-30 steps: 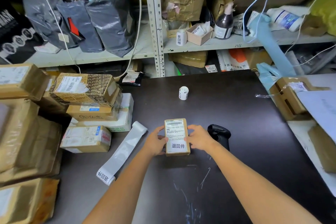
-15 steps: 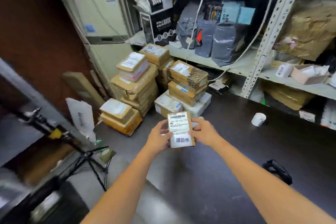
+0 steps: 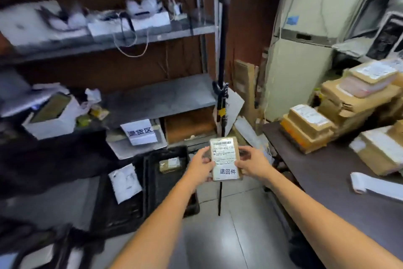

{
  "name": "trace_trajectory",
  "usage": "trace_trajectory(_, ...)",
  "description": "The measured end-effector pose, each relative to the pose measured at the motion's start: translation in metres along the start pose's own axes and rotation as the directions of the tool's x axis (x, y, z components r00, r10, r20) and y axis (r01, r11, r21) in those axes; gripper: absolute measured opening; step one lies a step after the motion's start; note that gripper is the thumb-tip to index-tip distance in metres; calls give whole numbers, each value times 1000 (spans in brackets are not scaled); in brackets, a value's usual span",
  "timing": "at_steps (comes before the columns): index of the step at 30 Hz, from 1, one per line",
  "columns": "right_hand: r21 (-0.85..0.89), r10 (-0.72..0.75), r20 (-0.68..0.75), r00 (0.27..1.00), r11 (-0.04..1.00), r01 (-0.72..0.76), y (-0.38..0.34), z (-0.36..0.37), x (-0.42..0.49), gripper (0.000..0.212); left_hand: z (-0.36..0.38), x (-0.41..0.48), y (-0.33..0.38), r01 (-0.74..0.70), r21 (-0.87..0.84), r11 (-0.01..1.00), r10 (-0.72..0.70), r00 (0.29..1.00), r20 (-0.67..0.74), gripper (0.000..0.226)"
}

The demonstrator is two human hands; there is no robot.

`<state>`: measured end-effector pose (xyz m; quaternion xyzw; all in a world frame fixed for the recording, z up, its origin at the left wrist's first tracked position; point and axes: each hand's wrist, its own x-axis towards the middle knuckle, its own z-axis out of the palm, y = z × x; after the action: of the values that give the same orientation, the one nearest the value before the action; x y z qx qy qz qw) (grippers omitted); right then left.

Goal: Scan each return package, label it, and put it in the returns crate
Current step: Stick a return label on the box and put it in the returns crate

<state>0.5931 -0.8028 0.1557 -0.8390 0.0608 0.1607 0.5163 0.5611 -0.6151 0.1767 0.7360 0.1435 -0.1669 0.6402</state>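
A small brown package (image 3: pixel 225 158) with a white shipping label and a white return sticker is held in the air in front of me. My left hand (image 3: pixel 201 165) grips its left edge and my right hand (image 3: pixel 253 163) grips its right edge. Below and to the left, on the floor, stands a black crate (image 3: pixel 150 183) with one small brown parcel (image 3: pixel 170 164) lying inside. A white paper sign (image 3: pixel 140 132) with dark characters hangs on a grey tray above the crate.
A black tripod pole (image 3: pixel 222 85) rises just behind the package. The dark table (image 3: pixel 340 172) at the right carries stacked cardboard parcels (image 3: pixel 305 124) and a strip of label backing (image 3: pixel 375 185). Cluttered shelves (image 3: pixel 152 98) fill the left. Grey tiled floor lies below.
I have turned left, away from the table toward the floor crate, carrying the package in both hands. It was lifted off the table, and the scanner has left view.
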Motion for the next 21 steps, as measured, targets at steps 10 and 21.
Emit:
trace_trajectory(10, 2, -27, 331, 943, 1000, 28, -104, 263, 59, 42, -256, 2, -80, 96, -124, 988, -126, 957, -262, 49)
trace_trajectory(21, -118, 13, 574, 818, 991, 68, -88, 486, 199, 39, -410, 110, -219, 209, -366, 907, -381, 778, -500, 53)
